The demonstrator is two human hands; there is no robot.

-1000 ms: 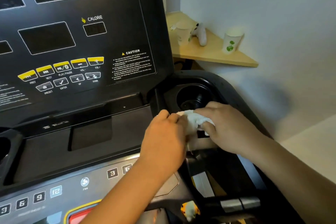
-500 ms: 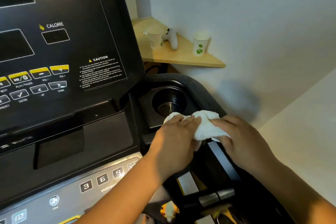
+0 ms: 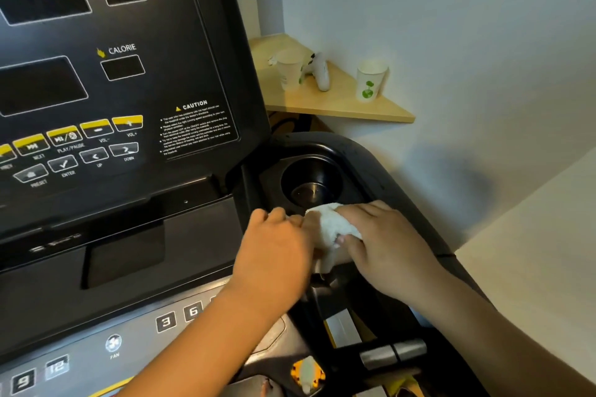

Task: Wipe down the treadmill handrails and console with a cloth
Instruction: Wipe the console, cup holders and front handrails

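Centre frame, both hands, left [image 3: 277, 245] and right [image 3: 383, 242], bunch the white cloth [image 3: 332, 227] just below the cup holder [image 3: 311, 182]. Regripping, apparently; next, wiping the console [image 3: 200, 229] needs a flat pad.

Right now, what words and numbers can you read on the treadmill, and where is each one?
All on the treadmill console:
"SPEED", "DISTANCE", "CALORIE": above dark display windows.
"CAUTION": heads a warning label; its small print is too small to read.
"NEXT", "PLAY/PAUSE", "VOL-", "VOL+", "PRESET", "ENTER", "UP", "DOWN": under the buttons.
"3", "6", "9", "12": keys on the lower panel.
"FAN": under a round button.
The paper cups' print is unreadable.
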